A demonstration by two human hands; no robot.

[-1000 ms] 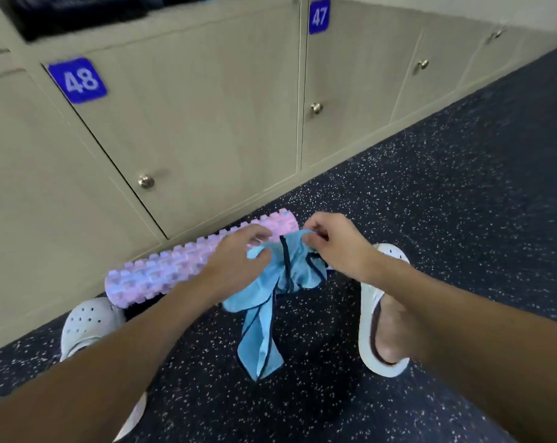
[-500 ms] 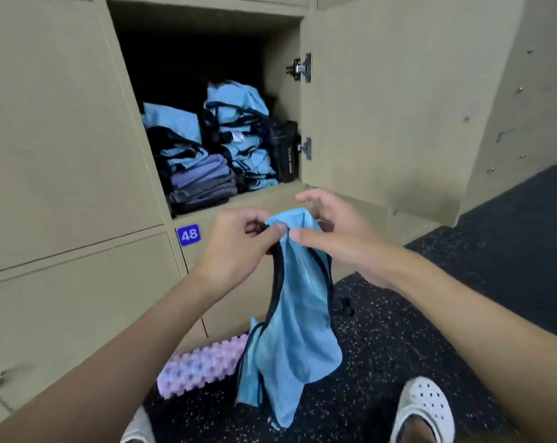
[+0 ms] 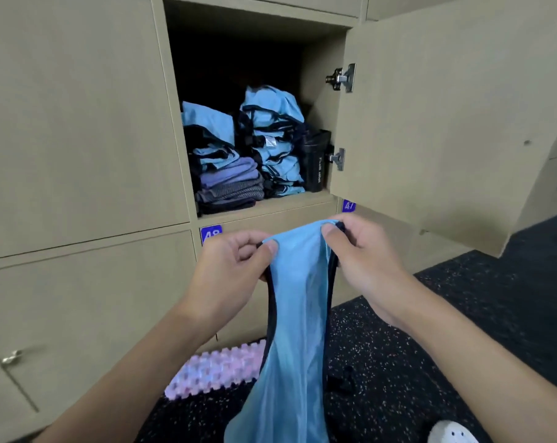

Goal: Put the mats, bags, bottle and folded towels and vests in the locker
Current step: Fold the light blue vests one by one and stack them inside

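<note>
A light blue vest (image 3: 296, 330) with dark trim hangs between my hands, below the open locker (image 3: 258, 206). My left hand (image 3: 232, 270) pinches its top edge on the left, and my right hand (image 3: 360, 260) pinches the top edge on the right. Inside the locker, folded blue vests (image 3: 274, 135) are stacked beside folded purple and grey towels (image 3: 229, 183), with more blue vests on top of the towels. A black bottle (image 3: 317, 161) stands at the locker's right wall.
The locker door (image 3: 446, 123) swings open to the right. A pink ridged foam roller (image 3: 216, 369) lies on the dark speckled floor against the lower lockers. A small black object (image 3: 342, 380) lies on the floor. A white shoe (image 3: 452, 433) shows at the bottom right.
The view rose from the floor to the open locker. Both hands lifted the vest up off the floor and spread its top edge apart.
</note>
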